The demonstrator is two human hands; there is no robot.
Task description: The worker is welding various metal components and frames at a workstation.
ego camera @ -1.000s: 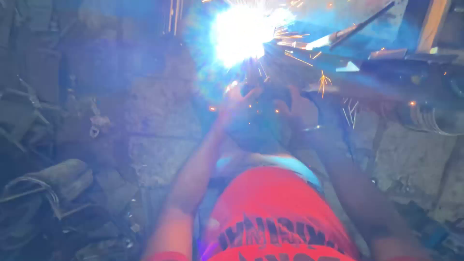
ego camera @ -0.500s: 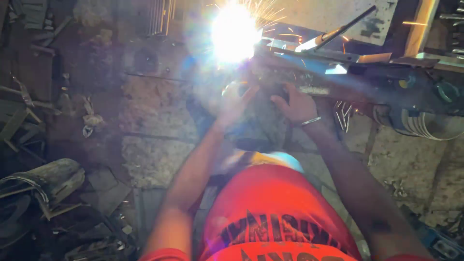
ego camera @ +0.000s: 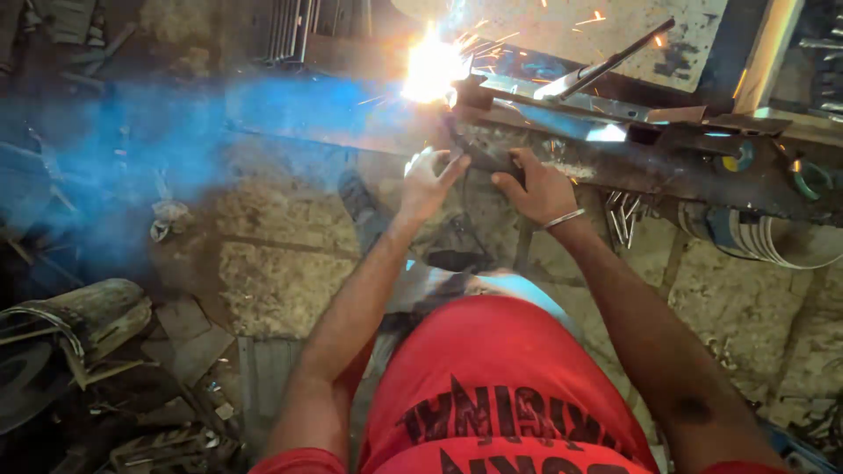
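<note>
Item: weld in progress, seen from the head camera.

Grip: right hand (ego camera: 537, 186) is clamping a dark electrode holder (ego camera: 481, 156); left hand (ego camera: 428, 183) is resting against the holder's near side with fingers loosely curled, probably steadying it, though glare is hiding the contact.

Work: the holder's tip is meeting the end of a long steel frame member (ego camera: 632, 149), where an arc (ego camera: 432, 68) is burning and sparks are flying.

Progress: the bead is being laid now; its extent is lost in glare, so the joint is judged unfinished.

Surroundings: blue smoke (ego camera: 132, 149) is drifting left over the stone floor (ego camera: 281, 272).
</note>
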